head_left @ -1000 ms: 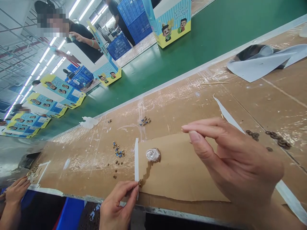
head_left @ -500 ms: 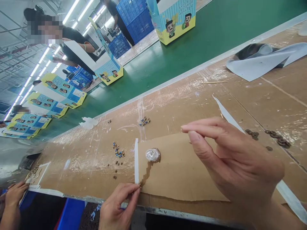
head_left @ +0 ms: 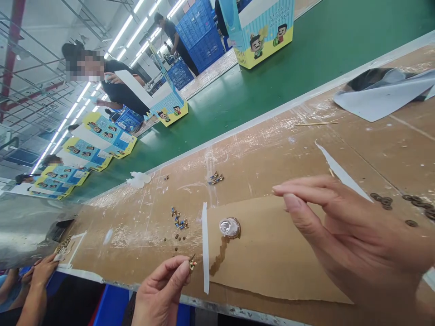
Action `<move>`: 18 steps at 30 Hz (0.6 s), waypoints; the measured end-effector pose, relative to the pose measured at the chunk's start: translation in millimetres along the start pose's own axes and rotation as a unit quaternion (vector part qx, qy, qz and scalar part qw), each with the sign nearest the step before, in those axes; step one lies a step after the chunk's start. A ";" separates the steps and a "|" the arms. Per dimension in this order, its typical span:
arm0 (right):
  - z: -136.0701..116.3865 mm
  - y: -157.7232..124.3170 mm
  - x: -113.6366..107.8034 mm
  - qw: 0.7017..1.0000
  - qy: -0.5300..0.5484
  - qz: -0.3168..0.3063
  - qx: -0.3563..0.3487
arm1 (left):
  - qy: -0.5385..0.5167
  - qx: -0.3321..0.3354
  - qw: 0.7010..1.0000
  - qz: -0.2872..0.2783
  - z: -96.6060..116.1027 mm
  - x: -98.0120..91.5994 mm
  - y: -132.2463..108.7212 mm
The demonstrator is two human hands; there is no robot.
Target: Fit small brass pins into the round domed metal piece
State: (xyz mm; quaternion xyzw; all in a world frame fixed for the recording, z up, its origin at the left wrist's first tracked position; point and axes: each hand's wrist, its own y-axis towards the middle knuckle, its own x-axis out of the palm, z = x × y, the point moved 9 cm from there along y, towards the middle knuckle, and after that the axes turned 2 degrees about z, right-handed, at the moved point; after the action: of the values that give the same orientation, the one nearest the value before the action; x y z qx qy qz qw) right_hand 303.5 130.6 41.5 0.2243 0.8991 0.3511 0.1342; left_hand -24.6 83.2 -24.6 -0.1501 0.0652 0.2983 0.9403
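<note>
The left hand point(head_left: 159, 290) is raised at the near edge of the table point(head_left: 272, 158), thumb and forefinger pinched together on a small gold-and-blue piece point(head_left: 192, 262). The piece sticks out from the fingertips toward the far edge, tilted slightly to the right; its exact shape is too small to be made out. It is held just left of a white strip point(head_left: 205, 249), which is laid lengthwise across the table's width.

The right hand point(head_left: 356, 240) is held open and palm-down over the right part of a cardboard sheet point(head_left: 278, 258), with the fingers stretched toward the left. Nothing can be seen in its grip. A clear blob on a round brown disc point(head_left: 229, 227) sits on the sheet, and a brown smear point(head_left: 219, 258) runs from it toward the near edge.

Similar blue-and-gold pieces point(head_left: 179, 222) are scattered left of the strip, and brown rings point(head_left: 385, 201) lie beyond the right hand. Past the far edge runs a green belt point(head_left: 238, 104), with a cartoon-printed box point(head_left: 261, 40) on it; its writing cannot be read. A co-worker's hand point(head_left: 42, 271) is seen at the lower left.
</note>
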 end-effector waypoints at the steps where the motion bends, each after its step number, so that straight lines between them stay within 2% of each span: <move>1: -0.7 -0.4 0.2 1.000 -0.002 0.000 -0.004 | 0.010 0.011 1.000 -0.001 4.1 5.4 -1.8; 5: 1.8 -1.4 2.0 1.000 -0.005 -0.003 0.009 | 0.095 0.109 0.989 -0.040 31.1 38.6 -9.0; 9: 1.7 -0.5 2.2 1.000 0.026 -0.004 0.008 | 0.207 0.201 0.953 -0.095 48.0 68.1 -10.1; 18: -2.3 4.8 0.0 0.999 0.050 0.001 0.012 | 0.331 0.305 0.880 -0.150 55.4 83.9 0.1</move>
State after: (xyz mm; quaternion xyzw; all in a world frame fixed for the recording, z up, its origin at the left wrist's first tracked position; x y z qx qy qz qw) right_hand 304.1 132.5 46.5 0.2094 0.9087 0.3508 0.0858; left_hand 45.4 146.6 10.1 0.0459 0.4366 0.0518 0.8970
